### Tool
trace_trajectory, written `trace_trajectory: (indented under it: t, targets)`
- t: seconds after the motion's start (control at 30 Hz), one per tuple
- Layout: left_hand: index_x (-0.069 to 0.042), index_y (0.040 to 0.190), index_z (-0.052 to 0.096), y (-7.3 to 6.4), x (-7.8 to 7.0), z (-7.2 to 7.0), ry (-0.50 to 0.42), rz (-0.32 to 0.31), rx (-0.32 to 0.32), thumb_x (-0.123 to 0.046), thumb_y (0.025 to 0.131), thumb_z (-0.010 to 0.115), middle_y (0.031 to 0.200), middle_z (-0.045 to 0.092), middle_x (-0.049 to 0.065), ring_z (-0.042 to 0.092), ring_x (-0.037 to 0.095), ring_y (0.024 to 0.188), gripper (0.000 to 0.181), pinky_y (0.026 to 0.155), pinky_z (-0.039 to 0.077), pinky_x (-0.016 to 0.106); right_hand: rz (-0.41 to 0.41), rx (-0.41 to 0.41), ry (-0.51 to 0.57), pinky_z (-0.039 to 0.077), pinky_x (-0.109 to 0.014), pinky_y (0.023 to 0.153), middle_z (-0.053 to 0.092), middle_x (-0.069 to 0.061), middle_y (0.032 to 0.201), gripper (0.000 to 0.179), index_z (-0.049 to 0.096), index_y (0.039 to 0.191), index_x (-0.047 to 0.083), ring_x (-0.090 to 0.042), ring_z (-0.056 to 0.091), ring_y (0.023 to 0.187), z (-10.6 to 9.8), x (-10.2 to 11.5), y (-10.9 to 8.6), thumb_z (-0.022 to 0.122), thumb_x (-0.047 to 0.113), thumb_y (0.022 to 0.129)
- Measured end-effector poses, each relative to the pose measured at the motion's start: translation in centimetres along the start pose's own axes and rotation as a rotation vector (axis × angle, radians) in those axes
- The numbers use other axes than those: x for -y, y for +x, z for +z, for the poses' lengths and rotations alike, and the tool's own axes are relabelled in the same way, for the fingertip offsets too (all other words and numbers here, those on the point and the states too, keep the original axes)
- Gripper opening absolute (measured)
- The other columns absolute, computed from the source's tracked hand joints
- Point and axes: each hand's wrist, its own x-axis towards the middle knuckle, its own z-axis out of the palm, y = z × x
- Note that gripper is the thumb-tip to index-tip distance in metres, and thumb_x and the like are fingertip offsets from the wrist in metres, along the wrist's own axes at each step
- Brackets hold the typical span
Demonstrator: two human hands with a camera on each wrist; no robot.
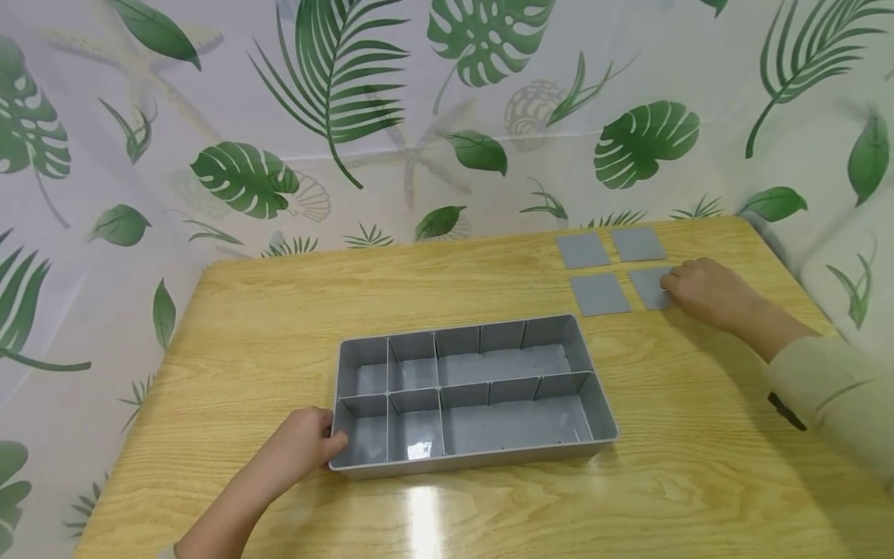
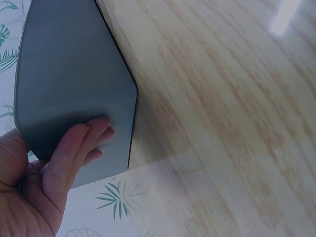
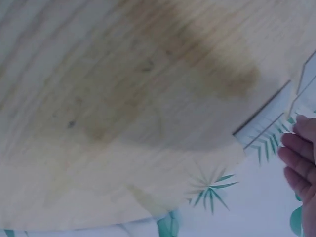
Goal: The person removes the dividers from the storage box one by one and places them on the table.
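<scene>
A grey plastic divider box (image 1: 517, 458) stands on the table, with small compartments at its left end and two long ones to the right. My left hand (image 1: 303, 442) grips its left end near the front corner, thumb over the rim. In the left wrist view, the fingers (image 2: 69, 153) lie along the outer end wall. My right hand (image 1: 708, 293) is over the right part of a flat grey square panel (image 1: 646, 287), fingertips at its surface. In the right wrist view, its fingers (image 3: 298, 153) are loosely bent beside a panel; the thumb is hidden.
Three more grey square panels lie flat near the back right of the wood-grain table (image 1: 279, 310): front left (image 1: 601, 295), back left (image 1: 583, 250) and back right (image 1: 639, 244). A leaf-patterned cloth (image 1: 391, 93) hangs behind the table.
</scene>
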Motion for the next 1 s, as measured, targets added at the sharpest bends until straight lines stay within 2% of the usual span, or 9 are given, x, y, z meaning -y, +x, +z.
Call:
trace_trajectory:
  t: [0.07,0.13,0.17,0.23,0.37,0.77,1.0]
  targets:
    - [-0.013,0.055,0.038,0.0,0.0,0.0,0.000,0.001,-0.002,-0.005,0.077,0.055,0.050,0.043,-0.002,0.037,0.009,0.046,0.029,0.044,0.028,0.021,-0.063,-0.118,-0.010,0.044,-0.045,0.058,0.055,-0.011,0.067,0.021,0.055,0.073,0.001,-0.031,0.054,0.061,0.0,-0.1,0.3,0.062,0.012,0.089]
    - [-0.013,0.055,0.037,0.0,-0.1,-0.1,-0.005,-0.002,0.000,-0.005,0.078,0.055,0.050,0.042,-0.002,0.036,0.009,0.046,0.030,0.045,0.028,0.021,-0.106,-0.179,0.008,0.044,-0.045,0.059,0.058,-0.013,0.071,0.038,0.058,0.078,-0.001,-0.031,0.055,0.064,-0.1,-0.1,0.8,0.043,0.026,0.100]
    - [-0.013,0.055,0.036,0.0,-0.1,-0.1,-0.006,-0.004,0.003,-0.005,0.078,0.055,0.050,0.041,-0.003,0.035,0.009,0.046,0.031,0.045,0.027,0.021,-0.126,-0.193,0.018,0.044,-0.044,0.059,0.059,-0.013,0.073,0.050,0.059,0.080,-0.001,-0.031,0.056,0.065,-0.2,0.0,1.0,0.031,0.033,0.102]
    - [-0.013,0.055,0.035,-0.1,-0.1,-0.1,0.000,-0.006,0.006,-0.005,0.078,0.055,0.050,0.039,-0.003,0.034,0.009,0.046,0.032,0.045,0.026,0.021,-0.155,-0.194,0.024,0.045,-0.043,0.059,0.060,-0.012,0.074,0.068,0.060,0.081,0.000,-0.029,0.056,0.066,-0.5,0.2,1.6,0.010,0.042,0.098]
    - [-0.013,0.055,0.035,-0.2,-0.2,-0.1,0.010,-0.015,0.006,-0.005,0.078,0.055,0.050,0.040,-0.003,0.034,0.009,0.046,0.032,0.045,0.027,0.021,-0.203,-0.203,0.033,0.045,-0.042,0.059,0.061,-0.010,0.075,0.065,0.060,0.081,0.002,-0.027,0.057,0.068,-1.3,1.1,2.9,0.011,0.041,0.099]
    - [-0.013,0.054,0.035,-0.1,-0.2,-0.1,0.011,-0.001,-0.011,-0.005,0.077,0.054,0.049,0.041,-0.003,0.035,0.009,0.046,0.031,0.045,0.027,0.022,-0.365,-0.339,0.006,0.045,-0.038,0.063,0.060,-0.009,0.076,0.056,0.061,0.084,0.001,-0.025,0.056,0.070,-4.3,4.6,6.5,0.020,0.034,0.103]
    - [-0.013,0.054,0.035,-0.1,-0.1,-0.1,0.004,-0.003,-0.012,-0.006,0.077,0.054,0.049,0.042,-0.002,0.036,0.009,0.046,0.031,0.045,0.028,0.022,-0.450,-0.355,0.008,0.048,-0.037,0.066,0.062,-0.009,0.081,0.056,0.062,0.086,0.001,-0.025,0.059,0.076,-5.9,6.8,8.6,0.020,0.034,0.103]
